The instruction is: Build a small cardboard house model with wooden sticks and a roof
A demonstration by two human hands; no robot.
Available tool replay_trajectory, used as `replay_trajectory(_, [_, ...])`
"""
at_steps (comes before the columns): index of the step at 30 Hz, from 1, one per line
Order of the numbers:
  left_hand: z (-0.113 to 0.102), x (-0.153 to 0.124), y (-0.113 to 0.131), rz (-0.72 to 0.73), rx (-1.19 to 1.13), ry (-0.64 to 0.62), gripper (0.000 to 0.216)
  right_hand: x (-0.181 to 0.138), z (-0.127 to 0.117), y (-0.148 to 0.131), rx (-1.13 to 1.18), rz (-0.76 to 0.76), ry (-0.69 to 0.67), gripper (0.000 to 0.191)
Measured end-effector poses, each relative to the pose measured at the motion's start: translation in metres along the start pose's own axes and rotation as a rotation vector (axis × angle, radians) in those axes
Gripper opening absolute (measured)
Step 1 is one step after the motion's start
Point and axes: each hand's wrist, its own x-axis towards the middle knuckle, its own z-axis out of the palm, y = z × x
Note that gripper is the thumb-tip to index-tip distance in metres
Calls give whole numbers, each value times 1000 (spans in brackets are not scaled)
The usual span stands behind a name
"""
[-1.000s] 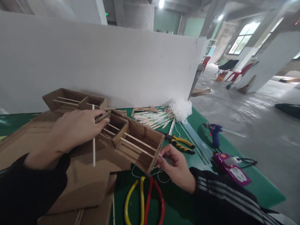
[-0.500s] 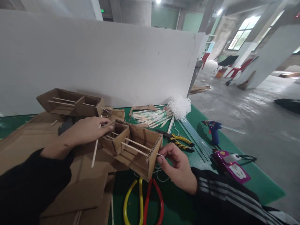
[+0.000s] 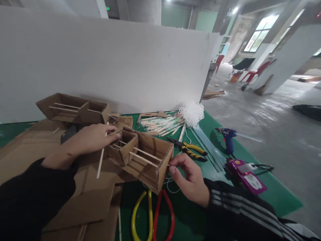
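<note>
A small open cardboard box frame [image 3: 147, 160] with thin wooden sticks through it lies on cardboard sheets. My left hand [image 3: 90, 139] rests on its far left end, fingers closed round a loose wooden stick [image 3: 100, 161] that slants down from the hand. My right hand [image 3: 189, 177] is at the box's near right corner and pinches the stick end or white string that sticks out of the wall. White string [image 3: 170, 187] trails under the box.
A second cardboard frame [image 3: 75, 108] sits behind. Flat cardboard sheets [image 3: 92, 201] cover the left of the green table [image 3: 281, 199]. Yellow and red handled tools [image 3: 152, 217], pliers [image 3: 190, 150], wrapped chopsticks [image 3: 160, 124], a string ball [image 3: 192, 113], a blue glue gun [image 3: 227, 137], a purple device [image 3: 247, 177]. White board behind.
The box frame has turned and shifted slightly towards me and left. My left hand slid back along it with the stick. My right hand stays pinched at the box's corner.
</note>
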Motion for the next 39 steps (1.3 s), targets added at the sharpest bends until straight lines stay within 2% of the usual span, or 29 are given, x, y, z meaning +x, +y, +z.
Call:
replay_trajectory(13, [1,2,0,19,4,-23,68,1,0,-3,-126,-63,25,6])
replay_trajectory(22, [0,1,1,20,9,-24,66,-3,-1,6,-32,-13,-24,5])
replay_trajectory(29, [1,0,0,22,0,-15,64,-3,-2,7,70,15,-85,14])
replay_trajectory(36, [2,0,0,38,-17,13,62,2,-11,3,2,-56,-210,23])
replay_trajectory(39, [3,-1,0,47,-21,32,61,4,-19,3,-37,-96,-151,25])
